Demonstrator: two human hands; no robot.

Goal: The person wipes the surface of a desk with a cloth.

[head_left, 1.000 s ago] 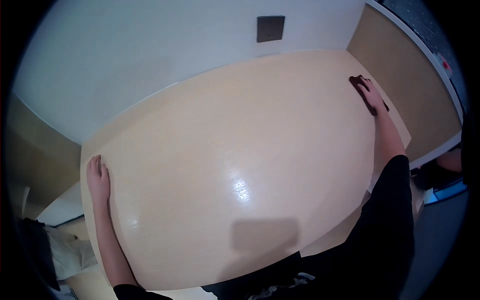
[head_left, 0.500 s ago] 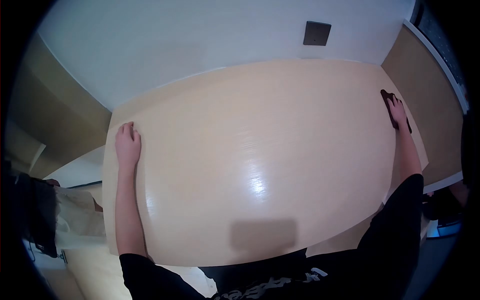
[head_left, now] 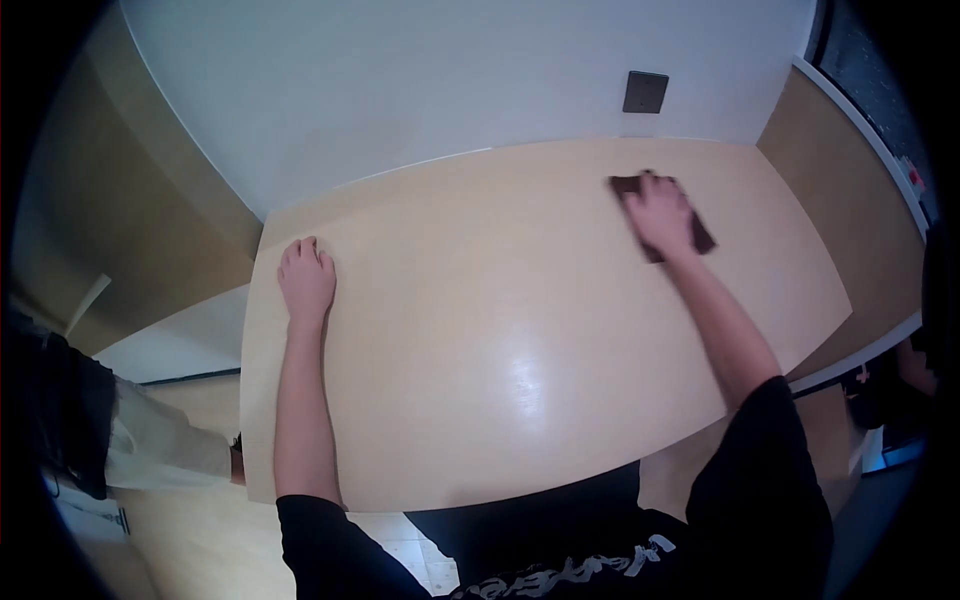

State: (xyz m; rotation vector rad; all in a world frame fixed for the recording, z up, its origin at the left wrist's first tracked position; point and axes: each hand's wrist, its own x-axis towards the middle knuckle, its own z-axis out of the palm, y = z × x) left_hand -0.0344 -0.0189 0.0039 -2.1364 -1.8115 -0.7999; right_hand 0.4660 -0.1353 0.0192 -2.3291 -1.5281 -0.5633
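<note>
A dark brown cloth (head_left: pixel 705 236) lies flat on the light wood tabletop (head_left: pixel 450 300), in its far right part. My right hand (head_left: pixel 660 212) presses down on the cloth from above, a little blurred, with cloth showing on both sides of it. Near the table's left edge rests my left hand (head_left: pixel 307 280), palm down. Its fingers are slightly bent and apart, and it holds nothing.
A white wall (head_left: pixel 420 80) with a dark square plate (head_left: pixel 646 92) stands behind the table. Wooden panels border it at the left (head_left: pixel 150 200) and right (head_left: pixel 850 180). A person in light trousers (head_left: pixel 165 440) is beyond the left edge.
My right hand and the cloth have moved left from the table's right edge towards its far middle. My left hand stays at the left side while the view has shifted slightly.
</note>
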